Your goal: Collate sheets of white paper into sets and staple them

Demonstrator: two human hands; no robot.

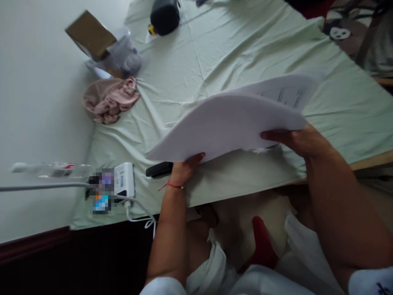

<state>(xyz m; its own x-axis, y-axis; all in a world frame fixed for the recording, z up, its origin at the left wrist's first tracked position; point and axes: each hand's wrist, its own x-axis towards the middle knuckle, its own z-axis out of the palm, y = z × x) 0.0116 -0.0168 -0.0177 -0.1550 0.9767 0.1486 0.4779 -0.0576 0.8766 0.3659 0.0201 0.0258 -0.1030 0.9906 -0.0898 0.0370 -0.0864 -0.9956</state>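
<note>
A thick stack of white paper sheets (227,123) hangs in the air over a bed covered by a pale green sheet (245,53). My left hand (184,168) grips the stack's near left edge from below, a red string round the wrist. My right hand (294,137) holds the stack's right edge, thumb on top. A printed page (285,92) shows at the far side of the stack. A black stapler-like object (159,169) lies on the sheet just left of my left hand.
A white power bank (124,180) with a cable lies near the bed's left front corner. Pink cloth (110,100), a cardboard box (90,35) on a plastic bag, and a black round object (165,15) sit farther back. A white wall borders the left.
</note>
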